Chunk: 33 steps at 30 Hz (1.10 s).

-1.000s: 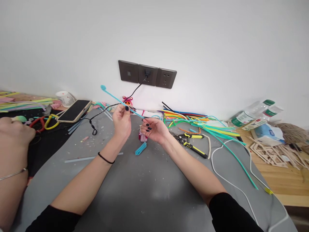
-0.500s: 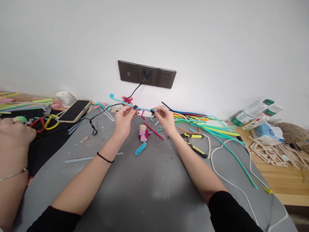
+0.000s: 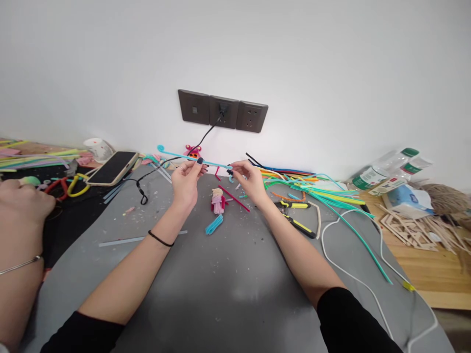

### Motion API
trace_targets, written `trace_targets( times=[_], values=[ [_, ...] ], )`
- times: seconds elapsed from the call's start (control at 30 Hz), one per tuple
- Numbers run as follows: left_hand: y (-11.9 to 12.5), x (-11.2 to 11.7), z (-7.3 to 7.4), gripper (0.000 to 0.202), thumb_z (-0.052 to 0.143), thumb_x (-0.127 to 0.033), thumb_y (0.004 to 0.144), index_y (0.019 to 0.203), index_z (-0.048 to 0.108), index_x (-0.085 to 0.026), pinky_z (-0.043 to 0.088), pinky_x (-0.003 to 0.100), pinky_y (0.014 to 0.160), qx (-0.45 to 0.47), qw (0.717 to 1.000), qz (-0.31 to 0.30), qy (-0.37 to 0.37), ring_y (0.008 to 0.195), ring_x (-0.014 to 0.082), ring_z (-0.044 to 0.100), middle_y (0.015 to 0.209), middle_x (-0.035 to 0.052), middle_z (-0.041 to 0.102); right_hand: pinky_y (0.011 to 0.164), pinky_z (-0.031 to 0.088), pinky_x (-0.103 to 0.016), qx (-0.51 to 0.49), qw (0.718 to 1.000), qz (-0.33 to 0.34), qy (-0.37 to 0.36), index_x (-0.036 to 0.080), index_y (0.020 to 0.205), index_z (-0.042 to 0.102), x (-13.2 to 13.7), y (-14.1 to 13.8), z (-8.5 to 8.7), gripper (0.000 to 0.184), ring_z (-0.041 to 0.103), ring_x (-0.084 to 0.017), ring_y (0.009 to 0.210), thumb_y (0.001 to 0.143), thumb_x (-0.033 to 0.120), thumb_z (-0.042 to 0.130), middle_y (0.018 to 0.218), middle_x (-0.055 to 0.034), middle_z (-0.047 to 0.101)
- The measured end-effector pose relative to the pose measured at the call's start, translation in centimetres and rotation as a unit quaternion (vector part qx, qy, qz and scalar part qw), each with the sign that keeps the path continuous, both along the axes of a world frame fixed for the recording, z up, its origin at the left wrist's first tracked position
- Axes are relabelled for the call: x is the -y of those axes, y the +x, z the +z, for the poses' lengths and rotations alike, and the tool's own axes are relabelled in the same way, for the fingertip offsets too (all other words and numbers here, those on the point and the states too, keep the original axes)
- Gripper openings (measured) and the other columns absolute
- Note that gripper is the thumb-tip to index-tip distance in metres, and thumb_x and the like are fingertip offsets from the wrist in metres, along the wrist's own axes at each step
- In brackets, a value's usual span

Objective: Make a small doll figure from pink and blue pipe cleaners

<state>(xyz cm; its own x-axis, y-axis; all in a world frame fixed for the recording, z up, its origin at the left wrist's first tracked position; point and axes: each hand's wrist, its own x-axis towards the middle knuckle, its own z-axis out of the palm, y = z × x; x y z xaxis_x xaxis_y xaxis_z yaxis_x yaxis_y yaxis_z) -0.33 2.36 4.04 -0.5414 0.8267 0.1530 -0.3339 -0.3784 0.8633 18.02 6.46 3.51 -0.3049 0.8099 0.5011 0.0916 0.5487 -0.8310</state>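
A light blue pipe cleaner with a curled left end is held level above the grey mat. My left hand pinches it near its middle. My right hand pinches its right end, fingers closed. Below and between the hands lie a small pink doll figure, a folded blue piece and a dark red stick.
Yellow-black pliers and a heap of coloured pipe cleaners lie to the right. A white cord crosses the mat. A phone and black cable sit left. Another person's hand rests at far left. Wooden pieces lie right.
The pipe cleaner swung from a tilt to level. My right hand rose from near the doll and took hold of its right end. The curled end shifted slightly left.
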Motion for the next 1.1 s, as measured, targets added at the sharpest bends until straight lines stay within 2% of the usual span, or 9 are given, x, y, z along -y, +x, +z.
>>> trace_targets(
  times=[0.3,0.47,0.6,0.7,0.8,0.9,0.93,1.03,1.1],
  values=[
    [0.3,0.2,-0.1,0.037,0.091,-0.042,0.062,0.075,0.064,-0.019,0.047,0.026,0.064,0.001,0.999,-0.032,-0.012,0.064,0.0122,0.062,0.071,0.0009,0.07,0.072,0.051,-0.029,-0.012,1.0,0.0,0.005,0.019,0.091,0.065,0.2,-0.1,0.2,0.027,0.063,-0.015,0.071,0.093,0.046,0.061,0.084,-0.0029,0.067],
    [0.5,0.3,-0.1,0.037,0.091,-0.04,0.064,0.078,0.065,-0.018,0.047,0.026,0.064,0.005,0.997,-0.073,-0.016,0.066,0.0126,0.062,0.072,0.0012,0.069,0.071,0.048,-0.028,0.031,0.999,0.009,0.021,0.02,0.081,0.062,0.4,-0.3,0.1,0.03,0.061,-0.015,0.07,0.097,0.044,0.054,0.078,-0.0021,0.064],
    [0.6,0.2,-0.2,0.038,0.091,-0.039,0.061,0.075,0.063,-0.019,0.048,0.024,0.063,0.012,0.997,-0.075,-0.002,0.065,0.0119,0.064,0.071,0.0002,0.07,0.076,0.048,-0.028,0.142,0.988,-0.004,0.067,0.019,0.095,0.067,0.4,1.0,2.4,0.017,0.062,-0.016,0.079,0.096,0.029,0.054,0.09,-0.0041,0.068],
    [0.7,0.2,-0.1,0.038,0.089,-0.037,0.061,0.073,0.058,-0.02,0.048,0.023,0.06,0.013,0.998,-0.068,0.007,0.063,0.0125,0.066,0.066,-0.003,0.067,0.081,0.047,-0.029,0.339,0.94,-0.017,0.039,0.018,0.103,0.07,0.9,4.0,6.0,0.017,0.064,-0.018,0.087,0.091,0.019,0.058,0.099,-0.0062,0.072],
    [0.8,0.3,-0.1,0.038,0.088,-0.035,0.062,0.076,0.056,-0.021,0.049,0.023,0.058,0.014,0.998,-0.068,0.01,0.062,0.0132,0.069,0.067,-0.004,0.067,0.079,0.046,-0.03,0.505,0.858,-0.068,-0.056,0.018,0.101,0.071,2.5,7.9,8.8,0.016,0.066,-0.022,0.093,0.09,0.025,0.062,0.105,-0.0091,0.073],
    [1.0,0.3,-0.1,0.038,0.088,-0.036,0.064,0.079,0.056,-0.021,0.052,0.024,0.062,0.01,0.998,-0.067,0.006,0.065,0.0153,0.072,0.067,-0.004,0.067,0.077,0.044,-0.032,0.657,0.741,-0.095,-0.104,0.016,0.097,0.072,5.0,11.4,8.7,0.019,0.066,-0.029,0.096,0.082,0.028,0.072,0.102,-0.0141,0.071],
    [1.0,0.3,-0.2,0.038,0.088,-0.036,0.064,0.08,0.057,-0.02,0.054,0.025,0.065,0.009,0.998,-0.067,0.004,0.066,0.0161,0.073,0.067,-0.0038,0.067,0.076,0.043,-0.032,0.682,0.716,-0.089,-0.117,0.016,0.096,0.072,5.9,12.4,8.1,0.018,0.066,-0.029,0.096,0.081,0.027,0.072,0.1,-0.0143,0.071],
    [1.3,0.3,-0.3,0.039,0.089,-0.037,0.062,0.078,0.058,-0.019,0.058,0.029,0.07,0.012,0.998,-0.069,0.0,0.067,0.0171,0.074,0.067,-0.0025,0.068,0.07,0.039,-0.029,0.693,0.699,-0.053,-0.167,0.018,0.095,0.068,7.8,14.9,5.6,0.017,0.065,-0.025,0.087,0.078,0.016,0.069,0.093,-0.0104,0.069],
    [1.5,0.3,-0.4,0.039,0.091,-0.035,0.059,0.076,0.059,-0.019,0.059,0.029,0.071,0.016,0.997,-0.071,-0.003,0.066,0.0167,0.073,0.068,-0.0019,0.069,0.065,0.035,-0.027,0.66,0.728,-0.04,-0.181,0.018,0.095,0.063,8.5,16.0,4.3,0.015,0.061,-0.021,0.08,0.082,0.013,0.062,0.091,-0.0081,0.068]
  ],
)
